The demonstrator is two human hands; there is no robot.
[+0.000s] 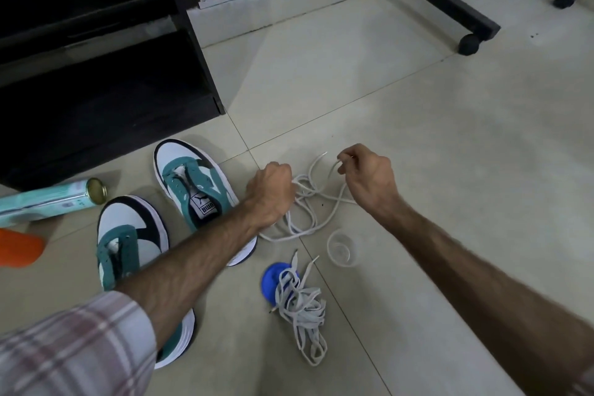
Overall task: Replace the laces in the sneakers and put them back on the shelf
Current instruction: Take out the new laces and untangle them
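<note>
Sneakers: two teal-and-white ones on the tile floor, both with bare eyelets. The far sneaker [196, 183] sits at about 9 o'clock from the left hand, the near sneaker [128, 241] down at 7 o'clock, half under the left forearm.
Round white laces [305, 206]: loose tangle on the floor right between the two hands, trailing toward 6 o'clock.
Left hand [271, 185]: knuckles up, fingers curled into the left side of that tangle, so it's got a bunch of the cord gripped.
Right hand [369, 177]: at 3 o'clock from the left one, thumb and fingers pinching one strand near its tip, lifted a bit off the floor. A second lace tip sticks up just beside it, between the hands.
Flat laces [305, 305]: separate greyish pile nearer the person, at 6 o'clock from the hands, well apart from both, lying partly over a blue lid [273, 280].
Clear cup [342, 247]: just beside the round tangle, at 5 o'clock of it.
Shelf [96, 74]: dark unit at 10 o'clock, sneakers parked in front of it.
Other stuff: a pale spray can [48, 202] lying on its side at 9 o'clock of the sneakers, something orange [19, 247] at the left edge, can't tell what.
</note>
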